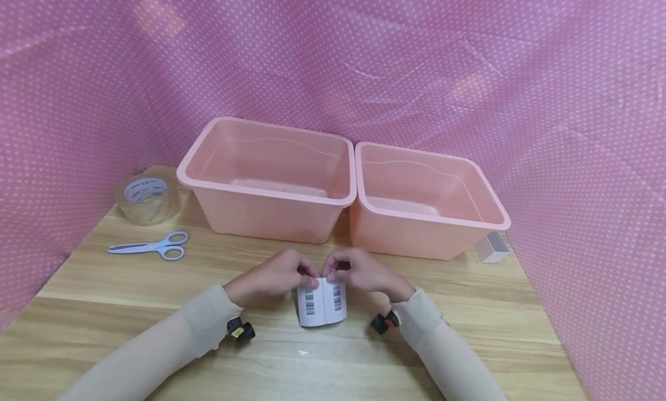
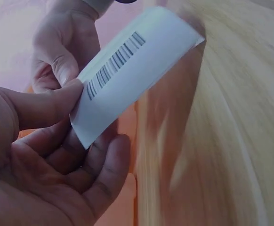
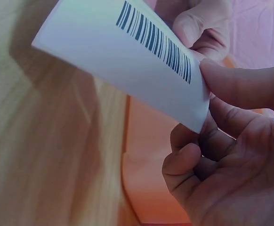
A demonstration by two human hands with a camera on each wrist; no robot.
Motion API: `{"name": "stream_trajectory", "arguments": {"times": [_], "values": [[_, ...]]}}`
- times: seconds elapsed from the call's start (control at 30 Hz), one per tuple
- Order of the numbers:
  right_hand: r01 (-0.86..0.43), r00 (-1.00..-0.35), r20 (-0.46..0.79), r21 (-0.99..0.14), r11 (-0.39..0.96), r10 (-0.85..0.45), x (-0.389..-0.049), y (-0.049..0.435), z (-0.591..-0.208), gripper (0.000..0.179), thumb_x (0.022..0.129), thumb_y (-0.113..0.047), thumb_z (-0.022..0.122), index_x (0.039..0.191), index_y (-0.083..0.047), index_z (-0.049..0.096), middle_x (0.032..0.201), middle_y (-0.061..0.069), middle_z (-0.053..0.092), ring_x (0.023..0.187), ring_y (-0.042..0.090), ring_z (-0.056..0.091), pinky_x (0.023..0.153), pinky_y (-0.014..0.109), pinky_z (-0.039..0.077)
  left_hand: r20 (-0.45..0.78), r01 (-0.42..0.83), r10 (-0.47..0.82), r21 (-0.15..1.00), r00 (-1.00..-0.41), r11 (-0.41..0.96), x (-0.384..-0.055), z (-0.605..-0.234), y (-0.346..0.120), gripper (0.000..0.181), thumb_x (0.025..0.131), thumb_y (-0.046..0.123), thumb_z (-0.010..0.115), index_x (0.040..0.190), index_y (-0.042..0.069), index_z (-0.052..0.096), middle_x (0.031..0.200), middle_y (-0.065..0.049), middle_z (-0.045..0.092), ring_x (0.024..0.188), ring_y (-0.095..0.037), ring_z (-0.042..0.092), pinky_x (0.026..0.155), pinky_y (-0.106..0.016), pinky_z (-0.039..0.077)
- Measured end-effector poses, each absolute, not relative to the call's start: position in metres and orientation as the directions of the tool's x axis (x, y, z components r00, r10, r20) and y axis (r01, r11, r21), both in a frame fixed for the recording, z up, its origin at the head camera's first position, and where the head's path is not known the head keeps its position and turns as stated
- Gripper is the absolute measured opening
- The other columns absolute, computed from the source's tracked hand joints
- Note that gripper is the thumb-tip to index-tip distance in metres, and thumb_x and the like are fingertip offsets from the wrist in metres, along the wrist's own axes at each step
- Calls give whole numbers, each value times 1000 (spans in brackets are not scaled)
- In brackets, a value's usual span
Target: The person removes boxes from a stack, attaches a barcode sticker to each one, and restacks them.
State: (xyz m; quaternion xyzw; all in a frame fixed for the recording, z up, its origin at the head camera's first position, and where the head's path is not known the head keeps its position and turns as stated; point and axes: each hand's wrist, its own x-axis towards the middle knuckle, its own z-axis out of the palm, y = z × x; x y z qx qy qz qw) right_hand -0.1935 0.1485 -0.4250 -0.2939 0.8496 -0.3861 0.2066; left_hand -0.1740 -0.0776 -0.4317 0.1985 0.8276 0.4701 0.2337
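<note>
Beige-sleeved forearms (image 1: 140, 343) stretch across a pale wood-grain tabletop (image 1: 354, 372) as a person's left hand (image 1: 281, 273) and right hand (image 1: 361, 271) hold up a small white paper sheet (image 1: 319, 308) printed with two black barcodes, about midway between the tabletop's left and right edges. Each hand's grip is closed on the sheet's upper end, pinching it close to the other, thumb on the printed face and curled fingers behind. A line runs down the sheet between the barcodes, and its shadow falls on the wood. At the left cuff sits a small black device with a yellow mark (image 1: 241, 331); at the right cuff, a small black device with a red mark (image 1: 384, 323). Toward the far edge, two pink rectangular plastic bins, one left (image 1: 260, 216) and one right (image 1: 406, 236), stand side by side. Pale blue scissors (image 1: 156, 246) lie near the left edge, tips toward it, with a wide roll of clear tape (image 1: 156, 213) at the far left corner. At the far right corner, a small white box (image 1: 491, 251) rests beside the right bin. Pink polka-dot fabric (image 1: 333, 54) hangs beyond the far edge and along both sides.
</note>
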Motion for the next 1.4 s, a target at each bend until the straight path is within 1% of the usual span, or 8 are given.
{"name": "stream_trajectory", "arguments": {"times": [0.13, 0.33, 0.47, 0.63, 0.77, 0.93, 1.17, 1.4], "values": [[-338, -759, -114, -772, 538, -641, -195, 149, -419, 8, 94, -6, 67, 96, -13, 70, 90, 0, 70, 88, 14, 62, 81, 30, 54, -170, 120, 533, 876, -829, 466, -174, -431, -76, 15, 91, 11, 71, 105, 6, 77, 99, -6, 76, 87, -16, 66, 78, -34, 59], [-357, -805, -48, -756, 548, -591, -196, 149, -412, 8, 93, -7, 70, 96, -14, 70, 89, 0, 68, 85, 14, 61, 78, 27, 54, -133, 109, 484, 892, -865, 440, -176, -430, -74, 15, 92, 13, 71, 105, 9, 77, 100, -3, 76, 91, -16, 66, 82, -28, 56], [-385, -853, 63, -747, 542, -519, -193, 145, -407, 14, 89, -4, 73, 97, -15, 70, 93, 1, 67, 85, 15, 59, 75, 28, 54, -93, 93, 431, 916, -897, 391, -175, -429, -73, 15, 93, 14, 70, 105, 10, 77, 103, -3, 77, 92, -16, 67, 82, -28, 55], [-476, -867, 276, -704, 527, -415, -186, 137, -408, 20, 83, 1, 78, 99, -11, 71, 104, 1, 68, 95, 15, 61, 85, 35, 58, -45, 78, 333, 934, -942, 347, -173, -427, -71, 14, 93, 14, 71, 104, 8, 77, 103, -7, 78, 91, -16, 66, 79, -27, 53], [-517, -855, 367, -659, 547, -366, -181, 134, -408, 19, 82, 1, 79, 92, -13, 70, 88, -2, 68, 81, 12, 61, 71, 27, 56, -1, 91, 303, 953, -953, 290, -171, -426, -71, 17, 93, 13, 71, 105, 3, 76, 104, -12, 78, 89, -16, 68, 78, -28, 55], [-519, -854, 376, -660, 543, -359, -178, 133, -407, 15, 84, -2, 78, 89, -14, 71, 80, -3, 69, 69, 10, 57, 58, 21, 51, 23, 103, 295, 961, -955, 256, -169, -427, -70, 17, 93, 12, 70, 106, 3, 76, 106, -13, 77, 92, -17, 69, 81, -27, 56], [-495, -866, 346, -693, 524, -362, -176, 132, -412, 7, 86, -3, 76, 89, -10, 74, 84, 1, 75, 70, 9, 62, 59, 21, 57, 16, 92, 284, 962, -959, 258, -167, -430, -67, 14, 93, 12, 71, 104, 8, 78, 106, -8, 78, 94, -17, 67, 82, -29, 55], [-451, -890, 311, -701, 552, -333, -176, 131, -414, 7, 87, -7, 77, 88, -13, 75, 83, -1, 75, 69, 8, 63, 59, 21, 57, 18, 96, 270, 956, -963, 277, -167, -432, -66, 14, 94, 15, 71, 104, 11, 79, 110, -6, 78, 100, -17, 68, 85, -29, 54]]}}
